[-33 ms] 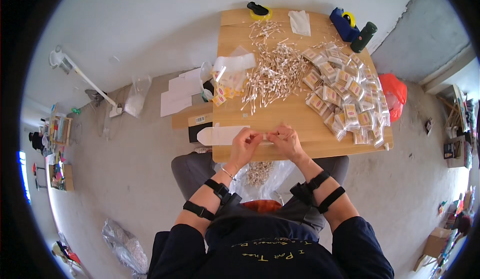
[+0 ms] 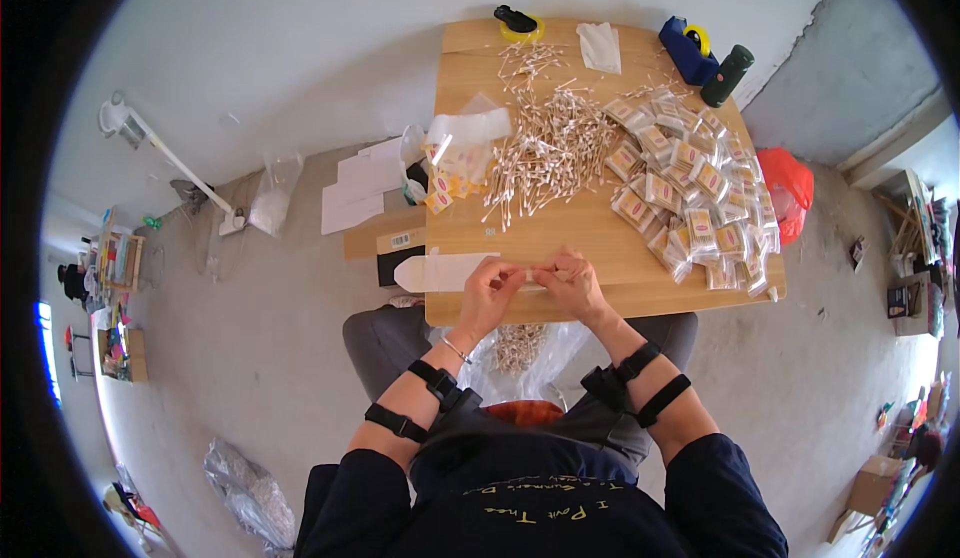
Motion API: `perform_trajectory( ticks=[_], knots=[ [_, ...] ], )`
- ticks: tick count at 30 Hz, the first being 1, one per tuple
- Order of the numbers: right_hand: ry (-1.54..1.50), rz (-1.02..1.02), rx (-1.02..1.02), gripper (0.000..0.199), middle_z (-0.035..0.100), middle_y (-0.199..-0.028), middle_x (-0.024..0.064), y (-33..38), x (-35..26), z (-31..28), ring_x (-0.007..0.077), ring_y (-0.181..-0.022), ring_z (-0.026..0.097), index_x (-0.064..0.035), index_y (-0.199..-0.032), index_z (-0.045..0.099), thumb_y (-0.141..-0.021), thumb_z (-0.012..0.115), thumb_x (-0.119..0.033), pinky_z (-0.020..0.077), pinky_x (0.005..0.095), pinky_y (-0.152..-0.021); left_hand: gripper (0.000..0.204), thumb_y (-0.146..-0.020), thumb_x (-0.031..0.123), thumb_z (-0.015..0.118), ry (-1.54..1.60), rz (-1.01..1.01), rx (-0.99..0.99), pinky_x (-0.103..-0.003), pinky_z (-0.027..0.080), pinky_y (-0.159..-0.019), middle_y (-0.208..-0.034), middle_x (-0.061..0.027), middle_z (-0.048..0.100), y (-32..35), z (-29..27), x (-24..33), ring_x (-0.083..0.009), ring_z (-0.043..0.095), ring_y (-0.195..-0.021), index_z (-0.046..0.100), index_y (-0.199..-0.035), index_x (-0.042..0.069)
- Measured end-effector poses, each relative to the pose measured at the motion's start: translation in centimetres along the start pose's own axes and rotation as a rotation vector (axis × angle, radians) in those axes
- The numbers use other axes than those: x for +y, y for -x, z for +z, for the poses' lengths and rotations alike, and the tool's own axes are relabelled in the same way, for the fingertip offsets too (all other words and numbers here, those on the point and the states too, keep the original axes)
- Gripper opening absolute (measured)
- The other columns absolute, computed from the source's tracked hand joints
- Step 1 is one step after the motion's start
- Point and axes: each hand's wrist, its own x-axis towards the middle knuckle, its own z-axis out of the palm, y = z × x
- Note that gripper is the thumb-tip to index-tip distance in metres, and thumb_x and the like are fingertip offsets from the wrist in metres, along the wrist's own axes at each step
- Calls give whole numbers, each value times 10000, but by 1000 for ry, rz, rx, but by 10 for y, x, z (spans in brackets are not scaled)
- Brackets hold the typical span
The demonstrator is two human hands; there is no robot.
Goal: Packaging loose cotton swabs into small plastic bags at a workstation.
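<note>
Near the table's front edge, my left hand (image 2: 492,290) and my right hand (image 2: 573,282) meet with fingers pinched. A small whitish piece (image 2: 530,275) shows between the fingertips; it may be a small clear bag, but the fingers hide most of it. A white paper sheet (image 2: 446,271) with a pointed end lies beside my left hand. Beyond the hands spreads a loose pile of cotton swabs (image 2: 553,143). To its right is a heap of filled clear packets of swabs (image 2: 690,173), each with a small label.
Clear plastic and yellow-white labels (image 2: 460,163) lie at the table's left side. At the back are a black-and-yellow tape roll (image 2: 520,26), a white tissue (image 2: 599,47), a blue tape dispenser (image 2: 687,53) and a dark green bottle (image 2: 727,75). A clear bag of swabs (image 2: 517,350) rests at my lap.
</note>
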Motion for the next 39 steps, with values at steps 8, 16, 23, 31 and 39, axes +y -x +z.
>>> perform_trajectory(
  ticks=[8, 16, 23, 31, 39],
  knots=[
    [114, -105, 78, 198, 650, -861, 74, 4, -10, 1, 268, -888, 577, -89, -910, 735, -724, 783, -134, 457, 361, -812, 117, -828, 15, 706, 27, 69, 70, -256, 546, -684, -924, -88, 650, 7, -9, 8, -152, 658, -791, 668, -936, -7],
    [339, -435, 45, 99, 625, -827, 68, 11, -74, -6, 298, -837, 552, -84, -813, 684, -736, 742, -106, 462, 384, -780, 106, -821, 26, 706, -200, 266, 23, -284, 542, -657, -879, -116, 653, 18, -22, 65, -207, 661, -765, 669, -918, 5],
    [290, -453, -22, 101, 603, -801, 69, 36, -114, -10, 294, -818, 550, -66, -804, 670, -728, 736, -56, 458, 383, -752, 119, -781, -10, 710, -323, 400, -16, -306, 523, -645, -856, -119, 650, 43, -37, 101, -242, 652, -746, 659, -887, 7],
    [303, -515, -76, 98, 588, -823, 96, 54, -135, -6, 310, -824, 543, -43, -808, 617, -748, 694, -34, 452, 388, -754, 123, -776, -36, 680, -392, 512, -43, -307, 521, -635, -856, -110, 645, 60, -43, 123, -235, 646, -724, 629, -878, 9],
    [300, -462, -103, 98, 591, -837, 104, 63, -141, -19, 329, -853, 547, -39, -817, 632, -752, 701, -63, 467, 404, -762, 144, -765, -16, 709, -273, 404, -35, -286, 518, -622, -877, -91, 638, 68, -46, 133, -202, 627, -692, 636, -881, 29]
  ],
)
